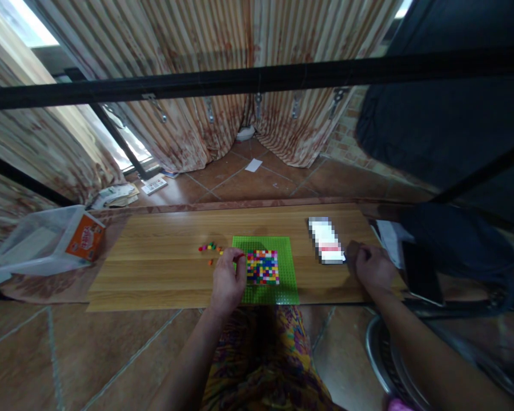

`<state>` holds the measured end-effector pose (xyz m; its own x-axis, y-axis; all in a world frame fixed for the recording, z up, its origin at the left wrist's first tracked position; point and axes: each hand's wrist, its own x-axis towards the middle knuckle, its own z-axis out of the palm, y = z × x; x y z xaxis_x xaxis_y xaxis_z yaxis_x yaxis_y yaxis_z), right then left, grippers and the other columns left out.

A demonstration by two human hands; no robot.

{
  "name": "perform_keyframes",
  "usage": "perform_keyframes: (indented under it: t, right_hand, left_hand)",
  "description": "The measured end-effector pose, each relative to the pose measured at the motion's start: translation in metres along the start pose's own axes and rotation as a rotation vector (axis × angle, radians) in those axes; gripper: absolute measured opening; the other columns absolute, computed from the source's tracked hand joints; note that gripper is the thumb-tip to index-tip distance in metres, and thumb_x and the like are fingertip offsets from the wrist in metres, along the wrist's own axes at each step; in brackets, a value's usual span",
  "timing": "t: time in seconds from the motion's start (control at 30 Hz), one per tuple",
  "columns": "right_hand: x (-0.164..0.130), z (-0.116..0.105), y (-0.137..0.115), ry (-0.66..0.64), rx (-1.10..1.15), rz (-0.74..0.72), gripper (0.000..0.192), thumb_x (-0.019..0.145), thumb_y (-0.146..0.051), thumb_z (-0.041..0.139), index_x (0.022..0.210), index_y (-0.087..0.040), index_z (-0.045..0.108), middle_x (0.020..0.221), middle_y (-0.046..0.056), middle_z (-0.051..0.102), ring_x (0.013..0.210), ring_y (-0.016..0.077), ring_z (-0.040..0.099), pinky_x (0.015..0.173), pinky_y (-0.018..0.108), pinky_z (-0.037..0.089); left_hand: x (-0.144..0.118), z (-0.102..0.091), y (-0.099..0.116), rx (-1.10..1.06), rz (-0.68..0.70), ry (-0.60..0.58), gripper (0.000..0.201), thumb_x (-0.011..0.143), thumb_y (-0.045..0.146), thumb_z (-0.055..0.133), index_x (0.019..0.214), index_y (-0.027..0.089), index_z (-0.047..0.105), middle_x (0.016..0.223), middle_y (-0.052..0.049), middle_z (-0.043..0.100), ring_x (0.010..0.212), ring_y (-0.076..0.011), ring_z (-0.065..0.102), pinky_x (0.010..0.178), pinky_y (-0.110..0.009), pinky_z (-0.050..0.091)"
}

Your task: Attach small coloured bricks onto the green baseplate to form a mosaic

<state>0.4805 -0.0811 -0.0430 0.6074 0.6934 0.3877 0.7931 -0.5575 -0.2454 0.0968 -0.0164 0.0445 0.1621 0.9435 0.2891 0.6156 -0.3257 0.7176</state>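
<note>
On the green baseplate (265, 268), a multicoloured brick patch (262, 266); left hand (228, 279) grip curled beside it, contents unclear

1. Table top (163, 268): wood-grain board, smooth, with a low sheen.
2. Baseplate (282, 251): green plastic, studded, matt.
3. Small bricks (262, 266): coloured plastic, slightly glossy, pressed onto the baseplate; loose bricks (209, 248) were of the same plastic.
4. Storage bin (34, 245): translucent plastic, smooth.
5. Box (84, 236): printed cardboard, orange.
6. Curtains (197, 74): ribbed cloth, matt.
7. Floor (257, 182): terracotta tile, faintly glossy.
8. Frame bar (257, 77): black, looked like metal, matt.
9. Phone (422, 274): glossy black face.
</note>
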Motion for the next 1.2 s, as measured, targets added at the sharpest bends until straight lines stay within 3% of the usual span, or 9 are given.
perform_keyframes:
  t: [0.2, 0.4, 0.63, 0.83, 1.03, 1.2]
  right_hand:
    - [0.0, 0.0, 0.0, -0.005, -0.002, 0.009, 0.033, 0.089, -0.031, 0.042, 0.094, -0.012, 0.068, 0.088, 0.015, 0.066, 0.077, 0.0226, 0.058, 0.065, 0.031, 0.039]
    - [0.0, -0.002, -0.002, 0.018, -0.009, 0.004, 0.033, 0.089, -0.032, 0.042, 0.093, -0.012, 0.069, 0.086, 0.014, 0.065, 0.074, 0.0212, 0.056, 0.063, 0.03, 0.036]
    - [0.0, -0.004, -0.003, -0.002, -0.017, 0.008, 0.032, 0.089, -0.032, 0.043, 0.092, -0.013, 0.069, 0.086, 0.013, 0.066, 0.073, 0.0209, 0.056, 0.062, 0.03, 0.036]
    - [0.001, -0.003, -0.003, -0.013, -0.02, 0.003, 0.032, 0.089, -0.03, 0.042, 0.092, -0.012, 0.069, 0.087, 0.014, 0.066, 0.075, 0.0214, 0.057, 0.063, 0.03, 0.036]
    - [0.0, -0.003, -0.004, -0.028, -0.015, 0.025, 0.033, 0.089, -0.03, 0.042, 0.094, -0.011, 0.069, 0.087, 0.014, 0.065, 0.073, 0.0203, 0.056, 0.063, 0.031, 0.036]
    - [0.0, -0.005, -0.005, -0.005, 0.015, 0.004, 0.032, 0.089, -0.03, 0.042, 0.09, -0.013, 0.068, 0.086, 0.014, 0.066, 0.074, 0.021, 0.056, 0.064, 0.031, 0.037]
  left_hand:
    - [-0.001, -0.003, 0.001, -0.071, -0.029, -0.033, 0.01, 0.093, 0.023, 0.047, 0.093, 0.02, 0.057, 0.086, -0.003, 0.066, 0.082, -0.0171, 0.066, 0.075, -0.029, 0.05]
    - [0.0, -0.003, 0.001, -0.018, 0.08, -0.062, 0.012, 0.092, 0.021, 0.05, 0.091, 0.021, 0.063, 0.09, -0.004, 0.069, 0.088, -0.0189, 0.065, 0.081, -0.032, 0.049]
    - [0.003, 0.001, 0.006, 0.087, 0.117, -0.099, 0.009, 0.09, 0.021, 0.056, 0.09, 0.021, 0.065, 0.088, -0.002, 0.072, 0.087, -0.0191, 0.066, 0.093, -0.038, 0.045]
    - [0.007, 0.003, 0.013, 0.26, 0.171, -0.143, 0.014, 0.093, 0.023, 0.055, 0.09, 0.024, 0.069, 0.091, -0.002, 0.074, 0.091, -0.0202, 0.066, 0.107, -0.048, 0.031]
    - [0.009, 0.008, 0.015, 0.437, 0.214, -0.176, 0.016, 0.091, 0.022, 0.053, 0.09, 0.022, 0.069, 0.09, -0.004, 0.073, 0.09, -0.0231, 0.065, 0.107, -0.052, 0.028]
    - [0.013, 0.013, 0.021, 0.421, 0.149, -0.17, 0.011, 0.085, 0.018, 0.056, 0.081, 0.021, 0.067, 0.085, -0.004, 0.071, 0.088, -0.0239, 0.065, 0.106, -0.054, 0.03]
